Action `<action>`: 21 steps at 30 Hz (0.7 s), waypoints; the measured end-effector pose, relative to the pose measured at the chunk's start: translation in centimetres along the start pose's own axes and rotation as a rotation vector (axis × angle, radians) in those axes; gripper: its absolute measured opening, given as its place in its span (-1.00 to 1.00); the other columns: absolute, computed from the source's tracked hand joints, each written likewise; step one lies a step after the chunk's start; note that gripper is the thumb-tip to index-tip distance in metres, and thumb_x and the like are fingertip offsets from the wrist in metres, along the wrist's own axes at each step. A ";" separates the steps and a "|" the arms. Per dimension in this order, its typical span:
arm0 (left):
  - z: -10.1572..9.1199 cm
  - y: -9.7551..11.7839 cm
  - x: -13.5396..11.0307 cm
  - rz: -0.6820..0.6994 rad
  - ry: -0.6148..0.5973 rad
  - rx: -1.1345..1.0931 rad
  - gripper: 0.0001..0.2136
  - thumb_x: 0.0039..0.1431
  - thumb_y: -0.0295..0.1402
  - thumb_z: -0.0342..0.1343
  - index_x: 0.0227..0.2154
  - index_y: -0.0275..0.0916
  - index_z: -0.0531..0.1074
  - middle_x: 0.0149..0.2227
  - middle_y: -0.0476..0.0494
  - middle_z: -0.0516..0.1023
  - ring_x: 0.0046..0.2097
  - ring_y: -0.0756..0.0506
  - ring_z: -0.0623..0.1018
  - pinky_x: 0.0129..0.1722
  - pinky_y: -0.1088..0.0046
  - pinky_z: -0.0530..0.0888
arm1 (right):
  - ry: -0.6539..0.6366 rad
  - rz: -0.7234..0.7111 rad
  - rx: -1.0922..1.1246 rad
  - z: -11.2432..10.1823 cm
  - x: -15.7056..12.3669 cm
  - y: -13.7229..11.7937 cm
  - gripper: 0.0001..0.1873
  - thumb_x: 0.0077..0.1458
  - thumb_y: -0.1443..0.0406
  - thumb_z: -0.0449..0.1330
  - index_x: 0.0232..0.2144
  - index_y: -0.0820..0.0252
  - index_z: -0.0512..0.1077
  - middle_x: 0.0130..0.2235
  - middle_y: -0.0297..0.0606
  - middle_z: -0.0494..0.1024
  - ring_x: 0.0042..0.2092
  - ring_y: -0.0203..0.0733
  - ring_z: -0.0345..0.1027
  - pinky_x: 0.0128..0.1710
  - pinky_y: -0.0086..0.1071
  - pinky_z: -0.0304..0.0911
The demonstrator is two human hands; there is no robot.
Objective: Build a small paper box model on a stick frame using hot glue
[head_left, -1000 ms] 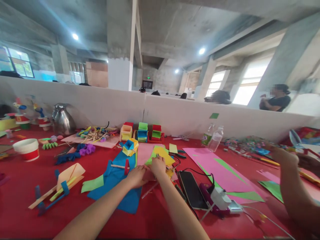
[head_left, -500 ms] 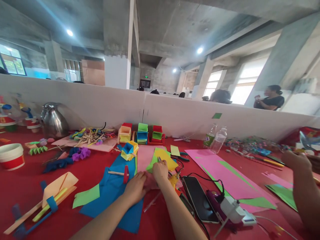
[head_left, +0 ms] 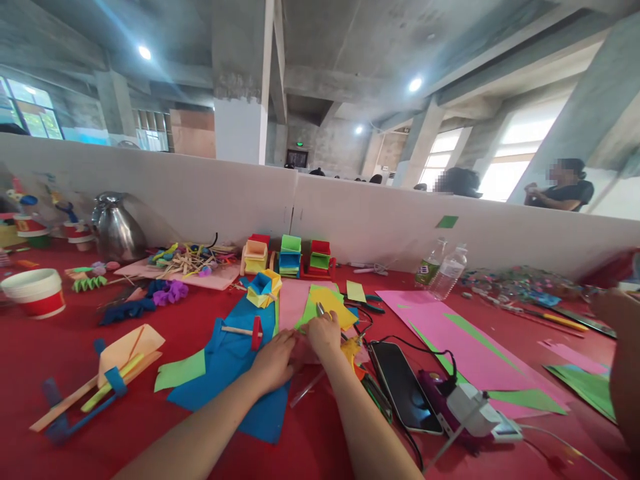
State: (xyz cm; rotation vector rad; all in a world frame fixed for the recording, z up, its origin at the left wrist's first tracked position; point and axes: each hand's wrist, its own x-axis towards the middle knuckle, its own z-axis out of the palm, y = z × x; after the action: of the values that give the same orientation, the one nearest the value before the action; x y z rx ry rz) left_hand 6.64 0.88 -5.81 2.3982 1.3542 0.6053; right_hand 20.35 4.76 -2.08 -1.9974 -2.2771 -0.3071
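Note:
My left hand (head_left: 273,361) lies low over the pink sheet (head_left: 293,300) and the right edge of the blue sheet (head_left: 265,417), its fingers stretched out. Close beside it, my right hand (head_left: 324,335) is closed round a slim silver-grey tool (head_left: 320,309); whether this is a pen or a knife I cannot tell. The tool's upper end sticks out over green paper (head_left: 313,301) and a yellow sheet (head_left: 336,308). What lies under my fingertips is hidden. Left of my hands, a wooden stick (head_left: 240,331) with a red paper loop (head_left: 257,333) rests on the blue sheet.
Folded paper boxes (head_left: 290,257) stand at the back, with a yellow-blue one (head_left: 263,289) nearer. A phone (head_left: 405,387), plugs (head_left: 473,407) and cables lie right of my forearm. Bottles (head_left: 449,272) stand by the partition. Another person's arm (head_left: 627,360) reaches in at the right edge.
The whole view has shifted, with the table sitting slightly higher and further right. My hands keep nearly the same place on the paper. The other person's hand has moved towards the right edge.

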 end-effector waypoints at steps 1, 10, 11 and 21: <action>0.0 0.0 0.0 0.000 0.001 0.003 -0.49 -0.04 -0.40 -0.03 0.04 -0.39 0.23 0.16 -0.29 0.19 0.20 -0.16 0.14 0.17 0.33 0.07 | 0.002 -0.003 0.002 0.0 0.0 0.0 -0.63 0.08 0.19 -0.01 -0.41 0.28 0.54 -0.33 0.05 0.56 -0.12 0.04 0.31 -0.04 -0.20 -0.13; -0.1 0.1 -0.2 -0.004 0.015 -0.020 -0.47 -0.07 -0.41 0.01 0.05 -0.31 0.21 0.16 -0.28 0.19 0.20 -0.18 0.14 0.16 0.28 0.10 | 0.099 0.036 0.094 0.0 -0.2 -0.4 -0.73 0.00 0.39 0.02 -0.50 0.33 0.53 -0.43 0.06 0.56 -0.26 -0.03 0.40 -0.17 -0.26 -0.02; 0.0 0.0 -0.2 0.000 0.018 -0.019 -0.48 -0.06 -0.41 0.01 0.05 -0.32 0.21 0.15 -0.28 0.19 0.19 -0.19 0.14 0.16 0.27 0.10 | 0.132 0.060 0.113 -0.1 -0.2 -0.3 -0.72 0.01 0.39 0.02 -0.51 0.32 0.53 -0.44 0.04 0.56 -0.27 -0.04 0.40 -0.19 -0.27 -0.01; -0.3 0.9 0.0 -0.055 0.236 -0.356 -0.50 0.07 -0.19 -0.02 0.06 -0.31 0.17 0.16 -0.29 0.18 0.21 -0.19 0.10 0.17 0.23 0.05 | 0.587 0.090 0.389 -2.6 -1.1 0.8 -0.63 0.18 0.26 -0.16 -0.30 0.22 0.42 -0.14 -0.15 0.51 -0.09 -0.22 0.33 -0.09 -0.37 0.09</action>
State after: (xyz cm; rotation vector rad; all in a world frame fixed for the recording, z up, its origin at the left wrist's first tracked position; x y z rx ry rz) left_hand 7.12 0.49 -5.09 2.0484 1.2690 1.0441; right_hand 21.11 3.26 0.35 -1.5487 -1.7213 -0.3517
